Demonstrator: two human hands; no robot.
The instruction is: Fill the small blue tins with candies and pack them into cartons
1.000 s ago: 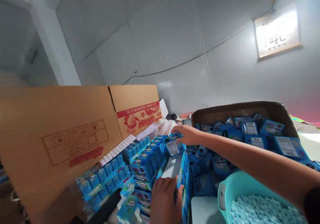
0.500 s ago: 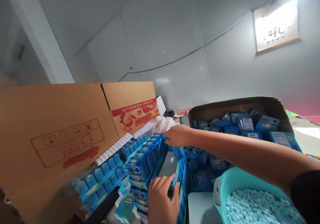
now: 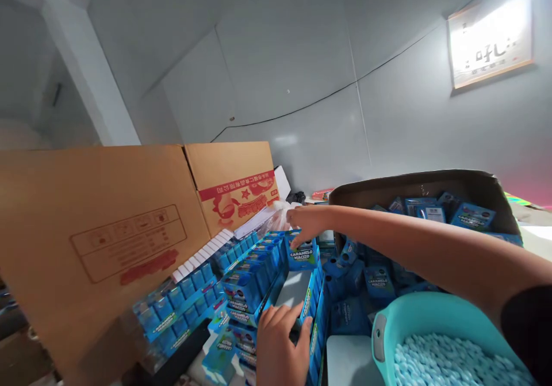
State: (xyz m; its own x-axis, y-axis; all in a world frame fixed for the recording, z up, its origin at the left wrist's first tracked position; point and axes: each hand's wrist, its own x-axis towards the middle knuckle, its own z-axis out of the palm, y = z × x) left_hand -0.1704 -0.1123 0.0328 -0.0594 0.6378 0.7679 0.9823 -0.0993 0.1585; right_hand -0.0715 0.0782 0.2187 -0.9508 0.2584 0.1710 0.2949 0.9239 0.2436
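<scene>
My left hand (image 3: 283,343) grips the near end of an open blue display tray (image 3: 308,299), thumb on the right and fingers over its edge. The tray's pale inside floor shows bare in the middle. At its far end stands a small blue candy box (image 3: 301,258) marked "Caramelo Macizo", upright. My right hand (image 3: 308,220) reaches across from the right, its fingers closed on the top of that box; the far side of the grip is hidden. Just left of the tray is another display tray filled with a row of the same candy boxes (image 3: 252,276).
A tall brown carton (image 3: 129,213) stands at left beside wrapped packs of blue boxes (image 3: 172,308). On the right are a carton (image 3: 500,202) with loose blue boxes and a turquoise basin (image 3: 382,340) of pale blue candies. A white lid-like slab (image 3: 347,357) lies beside the basin.
My right hand has risen slightly, and the small candy box under it has gone from tilted to upright at the tray's far end. My left hand keeps its hold. The view has shifted slightly.
</scene>
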